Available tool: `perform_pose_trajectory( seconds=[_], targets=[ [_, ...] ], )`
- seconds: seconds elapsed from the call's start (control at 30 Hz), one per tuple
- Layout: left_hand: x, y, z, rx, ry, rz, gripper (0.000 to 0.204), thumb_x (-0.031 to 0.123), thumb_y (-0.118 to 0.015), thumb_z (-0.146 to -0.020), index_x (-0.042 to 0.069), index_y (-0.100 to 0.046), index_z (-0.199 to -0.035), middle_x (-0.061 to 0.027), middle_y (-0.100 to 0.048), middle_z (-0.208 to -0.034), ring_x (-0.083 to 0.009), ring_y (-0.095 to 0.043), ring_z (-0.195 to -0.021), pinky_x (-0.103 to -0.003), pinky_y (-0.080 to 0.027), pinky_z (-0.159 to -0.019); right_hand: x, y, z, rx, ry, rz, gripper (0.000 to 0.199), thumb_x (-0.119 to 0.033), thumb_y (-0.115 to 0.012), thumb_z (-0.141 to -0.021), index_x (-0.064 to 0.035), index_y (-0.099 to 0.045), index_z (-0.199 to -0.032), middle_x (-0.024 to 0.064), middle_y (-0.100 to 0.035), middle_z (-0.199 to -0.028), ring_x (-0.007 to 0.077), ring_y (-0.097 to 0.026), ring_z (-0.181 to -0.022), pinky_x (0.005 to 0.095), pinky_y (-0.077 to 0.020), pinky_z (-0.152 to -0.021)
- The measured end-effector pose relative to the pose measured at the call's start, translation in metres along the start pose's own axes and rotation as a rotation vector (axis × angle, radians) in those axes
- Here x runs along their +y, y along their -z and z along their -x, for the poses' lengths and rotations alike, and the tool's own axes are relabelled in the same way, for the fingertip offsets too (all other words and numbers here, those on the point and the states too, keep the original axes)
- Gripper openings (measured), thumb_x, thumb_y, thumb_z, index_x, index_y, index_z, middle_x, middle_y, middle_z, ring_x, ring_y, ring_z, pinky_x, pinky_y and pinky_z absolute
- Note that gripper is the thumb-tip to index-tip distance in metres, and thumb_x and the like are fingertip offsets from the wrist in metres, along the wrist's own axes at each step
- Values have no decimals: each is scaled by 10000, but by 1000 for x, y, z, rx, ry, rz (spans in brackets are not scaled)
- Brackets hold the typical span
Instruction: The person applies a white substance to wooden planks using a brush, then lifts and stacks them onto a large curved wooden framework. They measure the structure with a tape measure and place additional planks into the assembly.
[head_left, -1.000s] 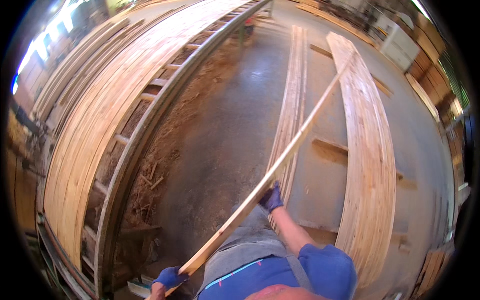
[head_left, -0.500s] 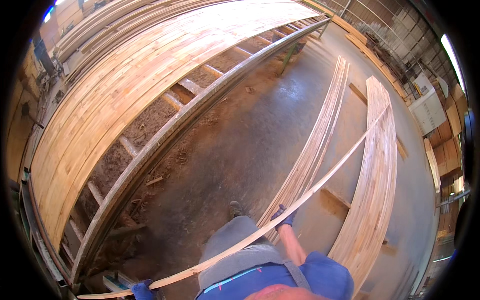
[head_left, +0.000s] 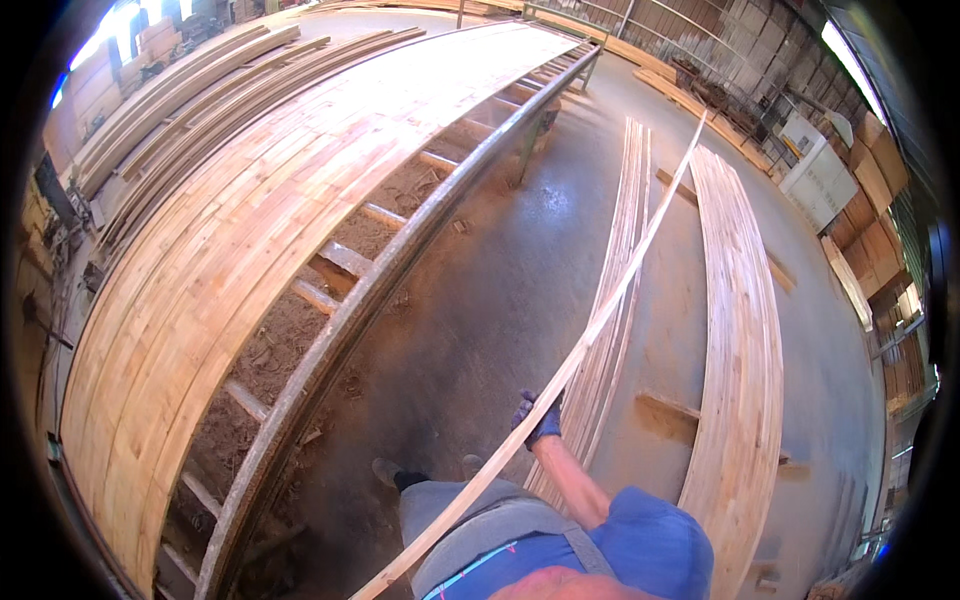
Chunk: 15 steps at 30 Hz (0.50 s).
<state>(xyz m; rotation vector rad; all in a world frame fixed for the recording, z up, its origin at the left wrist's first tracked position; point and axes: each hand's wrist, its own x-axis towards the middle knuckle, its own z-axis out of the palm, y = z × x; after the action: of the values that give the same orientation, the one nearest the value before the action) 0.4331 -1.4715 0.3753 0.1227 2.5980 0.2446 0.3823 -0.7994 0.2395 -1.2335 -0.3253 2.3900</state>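
Note:
A long, narrow wooden board slants across the view from the lower edge up to the far right. My right hand, in a dark blue glove, is closed around the board partway along its length, in front of my body. Beyond this hand the strip passes above a narrow stack of boards on the floor. Its near end runs out of the picture at the bottom. My left hand is out of view.
On my left, a long low metal frame with a rail and cross rollers bears rows of light boards. A wider board stack rests on wooden bearers to the right. Sawdust lies under the frame. Timber piles stand farther left.
The board's far end has swung left, away from the wide stack. My right hand has shifted left with it. My left hand, earlier at the near end, has left the view.

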Motion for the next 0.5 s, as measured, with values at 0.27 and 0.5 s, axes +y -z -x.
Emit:
perform_pose_trajectory(
  seconds=[0.27, 0.5],
  targets=[
    [1, 91, -42, 154, 42, 47, 441, 40, -628, -724, 177, -724, -1131, -143, -725, -930, -298, -701, -848, -396, -544, -803, 42, -162, -24, -274, -34, 42, 848, -888, -408, -746, -97, -645, -941, -16, -477, -572, 176, -476, -492, 358, -435, -469],
    [-76, 121, -68, 290, 131, 72, 444, 33, -657, -721, 196, -730, -1128, -113, -714, -780, -235, -669, -668, -347, -537, -675, 115, -281, -25, -379, -125, 48, 758, -805, -444, -812, -93, -654, -963, -28, -493, -591, 170, -490, -522, 355, -453, -511]
  ],
)
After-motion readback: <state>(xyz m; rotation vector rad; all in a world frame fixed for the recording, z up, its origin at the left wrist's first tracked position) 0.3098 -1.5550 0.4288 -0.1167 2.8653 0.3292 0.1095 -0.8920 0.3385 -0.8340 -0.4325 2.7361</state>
